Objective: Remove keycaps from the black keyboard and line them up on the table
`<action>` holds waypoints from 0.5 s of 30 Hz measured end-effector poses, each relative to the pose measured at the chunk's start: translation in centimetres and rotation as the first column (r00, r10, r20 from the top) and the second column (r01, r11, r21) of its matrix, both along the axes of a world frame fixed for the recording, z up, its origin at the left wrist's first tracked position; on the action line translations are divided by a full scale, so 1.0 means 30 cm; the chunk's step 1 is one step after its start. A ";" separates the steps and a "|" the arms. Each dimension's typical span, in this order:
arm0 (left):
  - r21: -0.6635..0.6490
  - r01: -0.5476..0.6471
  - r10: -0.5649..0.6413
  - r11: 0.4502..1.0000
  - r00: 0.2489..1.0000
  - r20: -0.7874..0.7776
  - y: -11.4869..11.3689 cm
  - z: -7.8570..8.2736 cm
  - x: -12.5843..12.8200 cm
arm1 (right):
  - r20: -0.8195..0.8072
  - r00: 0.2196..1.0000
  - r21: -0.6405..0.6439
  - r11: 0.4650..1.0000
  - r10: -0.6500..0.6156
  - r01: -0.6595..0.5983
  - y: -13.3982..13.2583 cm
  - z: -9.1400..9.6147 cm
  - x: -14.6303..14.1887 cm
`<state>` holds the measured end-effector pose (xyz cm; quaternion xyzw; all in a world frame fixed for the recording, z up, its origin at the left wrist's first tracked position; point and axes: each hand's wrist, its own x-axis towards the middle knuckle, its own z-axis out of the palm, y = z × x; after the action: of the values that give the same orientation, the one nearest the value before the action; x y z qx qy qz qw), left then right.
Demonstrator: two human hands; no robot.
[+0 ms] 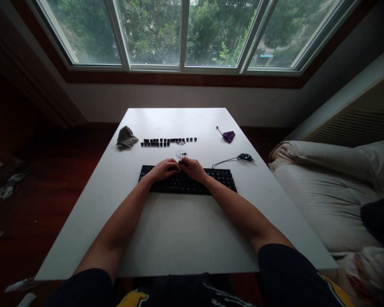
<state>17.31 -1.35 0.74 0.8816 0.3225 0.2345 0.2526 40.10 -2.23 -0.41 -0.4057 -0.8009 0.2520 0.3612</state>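
A black keyboard lies across the white table with both my hands over its back middle part. My left hand is closed, its fingers curled and their tips meeting the right hand's; what they pinch, if anything, is too small to make out. My right hand is closed too, with a small dark keycap at its fingertips. Just beyond the fingers is a clear round dish with something small in it. Farther back, several loose black keycaps stand in rows, beside a second small round dish.
A grey cloth lies at the table's back left. At the back right are a purple cloth and a thin brush-like stick. The keyboard's coiled cable rests on the right. A pale sofa stands beside the table.
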 end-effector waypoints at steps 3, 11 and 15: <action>0.008 0.020 -0.020 1.000 1.000 0.000 -0.003 0.004 0.010 | -0.005 1.000 0.021 1.000 0.014 -0.014 -0.001 -0.006 0.008; 0.140 0.001 0.012 0.990 0.996 -0.094 -0.018 0.006 0.036 | 0.015 0.999 -0.015 0.999 -0.040 0.040 -0.035 0.026 0.010; 0.199 -0.011 0.039 0.980 0.990 -0.138 -0.032 0.010 0.049 | -0.035 0.996 -0.044 0.996 -0.080 0.078 -0.049 0.032 0.005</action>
<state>18.77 -2.31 1.05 0.9126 0.3258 0.2057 0.1372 40.25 -3.71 0.55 -0.4401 -0.7719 0.2620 0.3767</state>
